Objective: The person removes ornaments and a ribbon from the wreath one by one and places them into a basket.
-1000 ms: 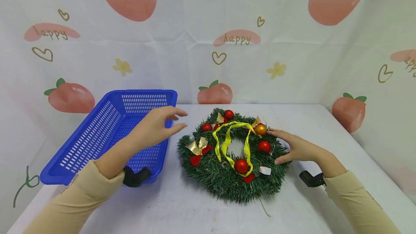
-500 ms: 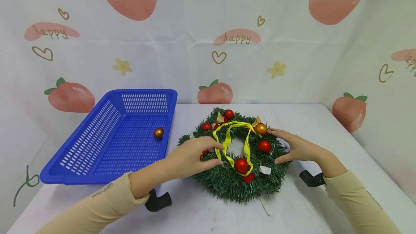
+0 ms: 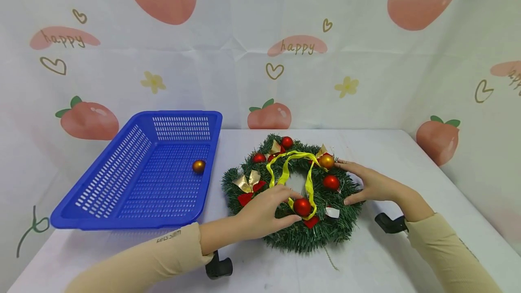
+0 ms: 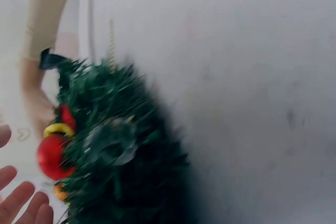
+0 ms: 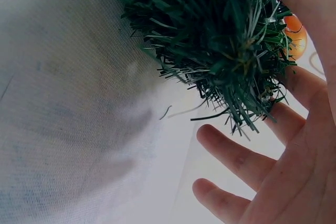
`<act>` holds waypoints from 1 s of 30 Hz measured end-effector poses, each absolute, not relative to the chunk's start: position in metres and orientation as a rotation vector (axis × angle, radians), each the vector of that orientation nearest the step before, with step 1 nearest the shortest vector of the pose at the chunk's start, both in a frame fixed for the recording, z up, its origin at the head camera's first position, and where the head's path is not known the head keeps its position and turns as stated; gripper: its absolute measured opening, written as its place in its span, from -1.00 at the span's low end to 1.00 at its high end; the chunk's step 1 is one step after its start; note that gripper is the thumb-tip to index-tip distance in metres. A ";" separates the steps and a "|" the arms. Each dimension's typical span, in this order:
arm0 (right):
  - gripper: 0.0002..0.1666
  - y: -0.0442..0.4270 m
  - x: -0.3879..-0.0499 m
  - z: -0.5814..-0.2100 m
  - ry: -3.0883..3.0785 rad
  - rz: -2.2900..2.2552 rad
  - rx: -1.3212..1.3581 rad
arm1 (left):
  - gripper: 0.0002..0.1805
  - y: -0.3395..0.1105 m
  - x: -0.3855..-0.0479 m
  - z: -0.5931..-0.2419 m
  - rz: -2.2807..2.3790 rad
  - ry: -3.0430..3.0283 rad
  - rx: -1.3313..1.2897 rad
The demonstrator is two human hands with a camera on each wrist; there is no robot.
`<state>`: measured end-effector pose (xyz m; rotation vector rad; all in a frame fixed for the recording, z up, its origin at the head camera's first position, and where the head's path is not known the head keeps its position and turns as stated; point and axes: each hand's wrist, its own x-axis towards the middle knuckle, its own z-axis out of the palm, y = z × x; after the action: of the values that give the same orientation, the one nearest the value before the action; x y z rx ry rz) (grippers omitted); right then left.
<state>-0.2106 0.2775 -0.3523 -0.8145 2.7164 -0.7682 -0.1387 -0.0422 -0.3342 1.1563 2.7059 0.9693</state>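
The green wreath (image 3: 252, 211) lies flat on the table, trimmed with red and gold balls, bows and a yellow ribbon (image 3: 310, 184). My left hand (image 3: 264, 214) is over its front, fingers and thumb spread on either side of a red ball (image 3: 302, 207); in the left wrist view the fingertips (image 4: 16, 198) are close to that ball (image 4: 52, 157) with a gap. My right hand (image 3: 372, 185) rests against the wreath's right edge, near the gold ball (image 3: 326, 161). In the right wrist view, its loose fingers (image 5: 236, 156) are beside the green strands (image 5: 220, 51).
A blue basket (image 3: 206, 184) stands on the left, with one gold ball (image 3: 198, 166) inside at its right side. A patterned cloth (image 3: 228, 76) hangs behind the table. A thin wire tail (image 3: 331, 258) sticks out from the wreath's front.
My left hand has moved right from the basket's edge to the red ball at the wreath's front. The gold ball in the basket has come into sight. My right hand has stayed in place.
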 end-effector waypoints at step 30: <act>0.16 0.277 -0.209 -0.354 2.734 -0.759 -0.813 | -0.58 -0.027 -0.150 -0.366 1.050 2.725 1.094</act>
<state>-0.2094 0.2768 -0.3541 -0.8131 2.7338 -0.7588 -0.1502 -0.0273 -0.3660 1.0937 2.7247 1.0505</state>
